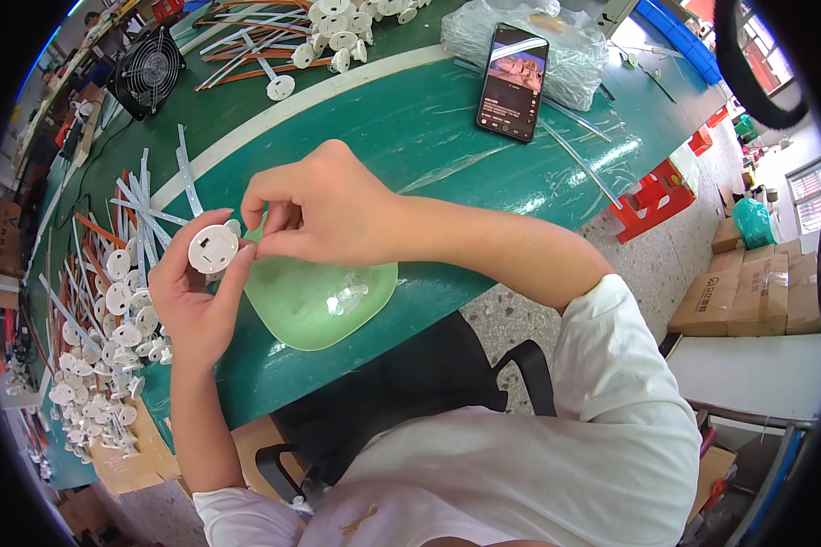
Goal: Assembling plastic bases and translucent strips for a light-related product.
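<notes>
My left hand [192, 301] holds a round white plastic disc [213, 249] between thumb and fingers, its flat face toward me. My right hand [324, 205] is bent over from the right, its fingertips pinched at the disc's right edge on something too small to make out. Both hands hover over the green table [410, 137], just above the left rim of a pale green bowl [337, 319] that holds a few small clear parts.
A pile of white discs and white and orange strips [109, 319] lies to the left. More discs [337, 32] lie at the back. A lit phone [513, 82] leans on a clear plastic bag [570, 55]. A black fan [150, 71] stands far left. Cardboard boxes [748, 292] sit on the floor to the right.
</notes>
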